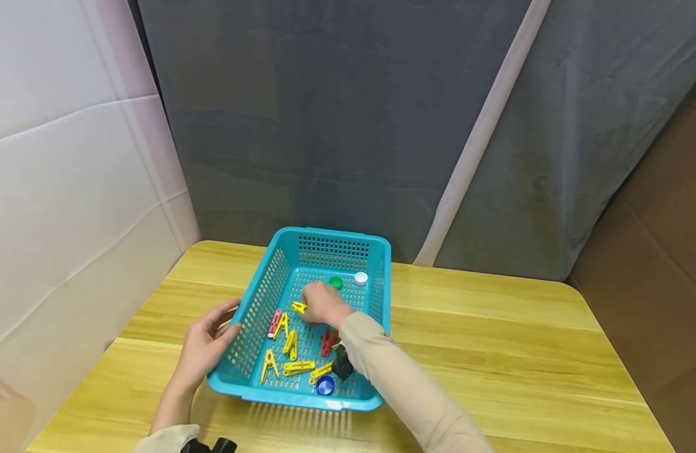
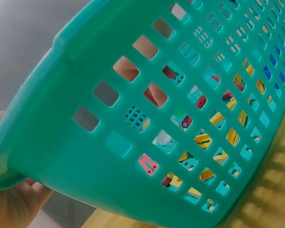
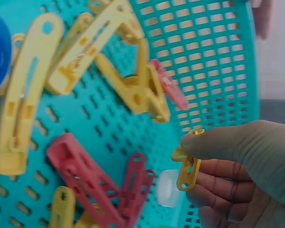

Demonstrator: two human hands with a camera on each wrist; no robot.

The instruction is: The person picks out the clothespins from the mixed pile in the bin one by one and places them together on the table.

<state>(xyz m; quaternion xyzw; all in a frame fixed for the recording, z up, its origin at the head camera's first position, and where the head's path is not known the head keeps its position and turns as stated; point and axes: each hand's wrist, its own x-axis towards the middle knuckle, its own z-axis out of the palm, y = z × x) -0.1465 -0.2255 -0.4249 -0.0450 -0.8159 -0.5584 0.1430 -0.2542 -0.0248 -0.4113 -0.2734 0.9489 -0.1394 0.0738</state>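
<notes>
A turquoise plastic basket (image 1: 297, 398) with perforated walls stands on the table. My left hand (image 1: 203, 346) grips its left rim, and in the left wrist view part of that hand shows under the rim. Inside the basket, my right hand (image 1: 325, 304) pinches a yellow clothespin (image 3: 189, 173) between thumb and fingers. Below it, several yellow clothespins (image 1: 299, 367) lie scattered on the basket floor, along with red clothespins (image 3: 80, 175) and a pink clothespin (image 1: 274, 323) by the left wall. A green cap (image 1: 335, 282) and a white cap (image 1: 361, 278) lie beyond the right hand.
A blue cap (image 1: 325, 385) sits at the near end of the basket. The wooden table (image 1: 495, 340) extends to the right. A grey curtain (image 1: 348, 126) hangs behind, a white sheet (image 1: 70, 189) at left and a brown panel (image 1: 659, 220) at right.
</notes>
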